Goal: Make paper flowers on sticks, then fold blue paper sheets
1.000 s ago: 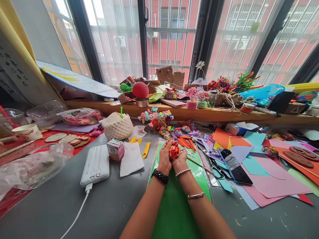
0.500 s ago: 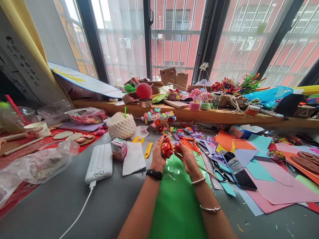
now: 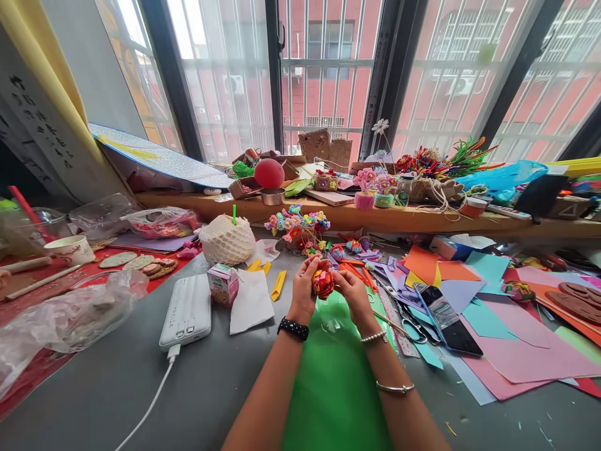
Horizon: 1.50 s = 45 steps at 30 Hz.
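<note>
1. The left hand is gripping a folded-paper ball, its fingers curling around the left side and upper edge, closed in as far as the ball's width is allowing.
2. The right hand is bending its fingers inward, with the tips coming close together at the ball's right edge; whether they are pinching a fold or only touching it, I cannot tell.
3. Both forearms are reaching forward from the lower edge of the view and slanting toward each other, so that the hands are facing one another with the ball between them.
4. The left wrist is wearing a black dotted band; the right arm is carrying a beaded bracelet and, farther up, a silver bangle.
5. The ball is showing red and orange, its many overlapping folds standing out like petals; the finer creases are too small to make out.
6. It is being held above the far part of a green sheet, which is lying on the grey worktop.
7. Orange paper pieces are lying just beyond the right hand, and scissors are resting to its right.
</note>
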### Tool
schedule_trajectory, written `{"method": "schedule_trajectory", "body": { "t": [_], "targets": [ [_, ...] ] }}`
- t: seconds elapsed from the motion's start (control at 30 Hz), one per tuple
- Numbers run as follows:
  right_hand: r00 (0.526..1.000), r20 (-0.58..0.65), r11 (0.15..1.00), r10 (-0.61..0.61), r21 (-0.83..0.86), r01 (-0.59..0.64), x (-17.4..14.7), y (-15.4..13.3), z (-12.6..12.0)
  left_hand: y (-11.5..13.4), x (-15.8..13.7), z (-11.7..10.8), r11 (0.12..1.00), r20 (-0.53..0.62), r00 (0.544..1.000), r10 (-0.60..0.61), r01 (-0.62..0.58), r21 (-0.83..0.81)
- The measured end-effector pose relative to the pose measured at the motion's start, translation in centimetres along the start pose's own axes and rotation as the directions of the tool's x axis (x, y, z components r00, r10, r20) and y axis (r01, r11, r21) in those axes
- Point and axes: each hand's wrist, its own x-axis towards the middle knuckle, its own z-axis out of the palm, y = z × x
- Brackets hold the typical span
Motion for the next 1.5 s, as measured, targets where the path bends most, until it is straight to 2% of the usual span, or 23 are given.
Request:
{"method": "schedule_trajectory", "body": {
  "t": [0.2, 0.37, 0.43, 0.5, 0.57, 0.67, 0.83, 1.0, 1.07, 1.33, 1.5],
  "targets": [
    [1.0, 0.001, 0.995, -0.015, 0.095, 0.015, 0.6, 0.0, 0.0, 0.7, 0.5, 0.8, 0.997, 0.049, 0.999, -0.024, 0.02, 0.08],
    [0.999, 0.004, 0.998, -0.044, 0.048, 0.044, 0.5, 0.1, -0.1, 0.5, 0.9, -0.7, 0.993, 0.076, 0.995, -0.068, 0.06, 0.099],
    [0.997, 0.02, 0.997, -0.069, 0.03, 0.068, 0.4, -0.1, -0.3, 0.7, 1.1, -1.6, 0.979, 0.083, 0.994, -0.065, 0.047, 0.201],
    [0.995, 0.049, 0.996, -0.088, 0.004, 0.088, 0.3, -0.3, -0.6, 1.3, 1.3, -2.3, 0.917, 0.1, 0.994, -0.033, -0.01, 0.4],
    [0.991, 0.085, 0.992, -0.105, -0.061, 0.11, 0.2, -0.6, -0.8, 2.2, 1.2, -2.7, 0.808, 0.156, 0.988, -0.008, -0.086, 0.582],
    [0.978, 0.149, 0.966, -0.144, -0.191, 0.171, -0.1, -1.0, -1.1, 3.4, 0.9, -2.8, 0.682, 0.25, 0.967, -0.048, -0.151, 0.715],
    [0.95, 0.273, 0.933, -0.154, -0.275, 0.23, -0.4, -1.2, -1.1, 4.0, 0.3, -2.5, 0.622, 0.383, 0.911, -0.154, -0.212, 0.754],
    [0.931, 0.292, 0.902, -0.218, -0.304, 0.306, -0.8, -1.6, -1.0, 3.9, 0.4, -2.6, 0.687, 0.399, 0.883, -0.246, -0.131, 0.715],
    [0.926, 0.314, 0.902, -0.208, -0.304, 0.306, -0.8, -1.8, -1.0, 4.0, 0.3, -2.6, 0.701, 0.39, 0.88, -0.273, -0.096, 0.707],
    [0.941, 0.311, 0.918, -0.133, -0.32, 0.235, -0.6, -1.4, -1.0, 5.0, -0.1, -2.1, 0.666, 0.351, 0.892, -0.284, -0.079, 0.742],
    [0.938, 0.337, 0.934, -0.082, -0.303, 0.191, -0.5, -1.2, -1.2, 5.2, -0.1, -2.3, 0.574, 0.35, 0.881, -0.318, -0.115, 0.811]
  ]
}}
